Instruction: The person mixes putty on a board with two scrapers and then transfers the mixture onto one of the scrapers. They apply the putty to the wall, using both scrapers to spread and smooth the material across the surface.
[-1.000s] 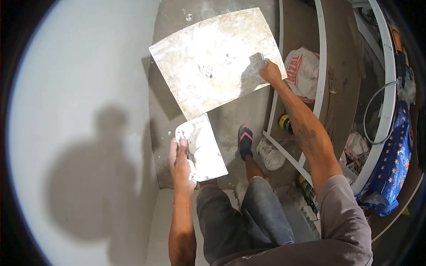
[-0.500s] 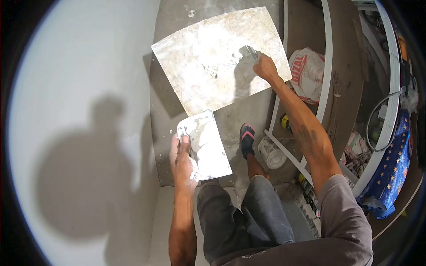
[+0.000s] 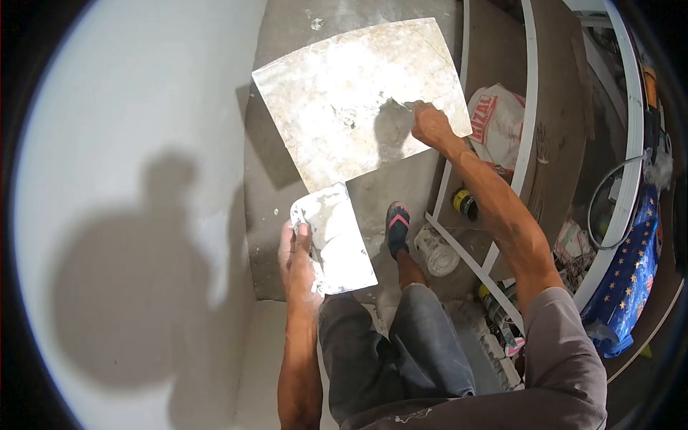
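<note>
Your right hand (image 3: pixel 430 125) is sliding back toward the right edge of the large board (image 3: pixel 337 86) after reaching further in half a second ago, and the flat plate (image 3: pixel 337 240) is creeping up until its far corner is appearing to meet the board's near corner. The board is lying on the bare floor (image 3: pixel 390 183), smeared with pale paste.

Your right hand is gripping a scraper (image 3: pixel 400 106). The fingers are wrapping the handle completely, and only a sliver of blade is showing against the board, under the hand's own shadow. Your left hand (image 3: pixel 297 261) is clamping the near edge of the plate with the thumb on top. The plate is carrying wet paste and is tilting a little away from you.

- **Paste sliding off:** you are looking at the board, not at the plate, so the tilt is probably going unwatched. A little more of it could send paste onto the floor or onto your foot (image 3: pixel 398 226), which is standing just beside it in an open sandal.
- **Blade digging in:** you are reaching far with a nearly straight arm. Steep pressure could be gouging the board or skidding the blade off its right edge toward the white rail (image 3: pixel 530 93) and the printed sack (image 3: pixel 494 118).
- **Losing your balance:** leaning this far, with clutter lying close on the right, is leaving you little room to catch a slip.
</note>
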The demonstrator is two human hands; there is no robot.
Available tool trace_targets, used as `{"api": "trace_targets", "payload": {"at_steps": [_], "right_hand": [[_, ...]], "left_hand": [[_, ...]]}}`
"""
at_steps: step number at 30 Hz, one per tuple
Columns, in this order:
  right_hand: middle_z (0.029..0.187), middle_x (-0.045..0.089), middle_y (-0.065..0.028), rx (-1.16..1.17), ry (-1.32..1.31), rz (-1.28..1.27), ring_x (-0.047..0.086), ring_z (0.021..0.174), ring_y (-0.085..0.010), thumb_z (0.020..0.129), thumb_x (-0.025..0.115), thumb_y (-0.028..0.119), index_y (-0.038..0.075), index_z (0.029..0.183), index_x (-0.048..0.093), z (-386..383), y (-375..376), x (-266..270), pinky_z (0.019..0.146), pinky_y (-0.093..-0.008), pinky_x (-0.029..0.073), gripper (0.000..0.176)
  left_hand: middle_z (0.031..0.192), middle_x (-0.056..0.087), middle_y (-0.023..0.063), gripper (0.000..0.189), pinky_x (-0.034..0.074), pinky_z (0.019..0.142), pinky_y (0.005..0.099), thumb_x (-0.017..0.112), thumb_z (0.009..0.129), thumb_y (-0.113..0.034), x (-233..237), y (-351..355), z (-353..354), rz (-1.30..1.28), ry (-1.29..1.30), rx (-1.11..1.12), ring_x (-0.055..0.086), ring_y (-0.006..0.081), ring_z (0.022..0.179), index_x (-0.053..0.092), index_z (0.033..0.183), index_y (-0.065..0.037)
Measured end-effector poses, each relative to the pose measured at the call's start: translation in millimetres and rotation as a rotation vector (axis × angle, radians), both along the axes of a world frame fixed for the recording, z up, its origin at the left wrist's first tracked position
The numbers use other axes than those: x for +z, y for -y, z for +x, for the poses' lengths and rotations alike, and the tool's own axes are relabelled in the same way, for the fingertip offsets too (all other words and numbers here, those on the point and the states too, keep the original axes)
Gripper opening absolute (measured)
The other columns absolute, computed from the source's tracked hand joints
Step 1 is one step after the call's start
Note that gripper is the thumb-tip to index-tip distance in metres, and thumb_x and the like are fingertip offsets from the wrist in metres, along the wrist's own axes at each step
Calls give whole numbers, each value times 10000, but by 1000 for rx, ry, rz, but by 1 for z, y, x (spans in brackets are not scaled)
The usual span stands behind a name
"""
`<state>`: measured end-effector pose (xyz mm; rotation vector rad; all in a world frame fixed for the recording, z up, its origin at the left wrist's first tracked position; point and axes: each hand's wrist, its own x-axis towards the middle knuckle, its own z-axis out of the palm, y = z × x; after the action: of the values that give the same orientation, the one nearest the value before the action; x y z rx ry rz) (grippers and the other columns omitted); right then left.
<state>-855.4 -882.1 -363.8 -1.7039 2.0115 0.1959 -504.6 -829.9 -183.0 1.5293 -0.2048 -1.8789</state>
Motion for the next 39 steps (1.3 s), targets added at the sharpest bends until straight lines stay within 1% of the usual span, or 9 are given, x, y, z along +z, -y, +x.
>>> {"api": "trace_targets", "payload": {"at_steps": [3, 9, 12, 18, 26, 29, 33, 36, 39], "right_hand": [[1255, 587, -140, 187, -118, -206, 547, 1145, -305, 835, 554, 82, 47, 1328, 528, 14, 0, 12, 924, -482, 452, 496], [1243, 592, -118, 509, -388, -146, 546, 1135, -251, 942, 503, 112, -16, 1340, 505, 41, -18, -10, 909, -444, 431, 418], [1210, 598, -120, 461, -255, 7, 545, 1129, -261, 927, 516, 98, -15, 1319, 521, 37, -17, 11, 893, -443, 440, 408], [1182, 603, -113, 338, -370, -268, 564, 1077, -256, 911, 525, 92, -2, 1272, 558, 24, -11, 9, 867, -447, 449, 374], [1111, 625, -110, 444, -256, 52, 589, 1036, -271, 894, 546, 108, 25, 1138, 612, 14, -9, 26, 824, -462, 480, 266], [1094, 627, -122, 284, -291, -190, 588, 1027, -277, 897, 531, 108, 24, 1149, 601, 16, -6, 15, 823, -471, 485, 274], [1100, 622, -138, 407, -267, -22, 582, 1061, -285, 893, 523, 118, 23, 1175, 583, 37, -19, -21, 832, -498, 493, 303], [1116, 636, -158, 266, 10, 44, 594, 1080, -312, 850, 540, 87, 41, 1191, 600, 25, -12, 10, 871, -506, 496, 350], [1030, 670, -183, 18, 269, -183, 650, 952, -316, 838, 558, 109, 63, 1186, 634, -12, -19, 8, 833, -466, 513, 359]], "left_hand": [[1271, 584, 108, 594, 519, 867, 300, 589, 998, -244, -6, -4, 4, -7, 40, -42, 603, 164, 1069, 330, 1454, 35], [1172, 611, 75, 439, 489, 877, 278, 593, 999, -257, -5, -12, 4, 10, 13, -7, 587, 136, 1027, 478, 1320, 19], [1175, 609, 75, 451, 482, 889, 281, 594, 999, -263, -2, -14, 7, -27, -40, -47, 584, 136, 1034, 466, 1325, 20], [1182, 606, 76, 431, 475, 892, 272, 581, 1004, -267, 4, -16, -1, -12, 17, -23, 580, 132, 1040, 481, 1313, 17], [1171, 604, 75, 400, 489, 864, 271, 546, 1020, -240, 4, -21, 1, -44, -39, -63, 589, 130, 1007, 480, 1329, 6], [1169, 605, 75, 387, 495, 842, 270, 533, 1025, -225, 5, -23, -1, -42, -64, -52, 592, 127, 995, 480, 1332, 4], [1154, 607, 70, 378, 494, 834, 269, 525, 1028, -215, 4, -25, -5, -6, -24, -40, 590, 123, 986, 479, 1332, 6], [1140, 607, 63, 366, 492, 836, 266, 525, 1028, -215, 7, -25, -4, -43, -43, -72, 587, 120, 979, 485, 1315, 9], [1126, 607, 56, 355, 489, 837, 265, 534, 1026, -224, 3, -27, -2, -38, -50, -78, 583, 116, 973, 496, 1292, 7]]}}
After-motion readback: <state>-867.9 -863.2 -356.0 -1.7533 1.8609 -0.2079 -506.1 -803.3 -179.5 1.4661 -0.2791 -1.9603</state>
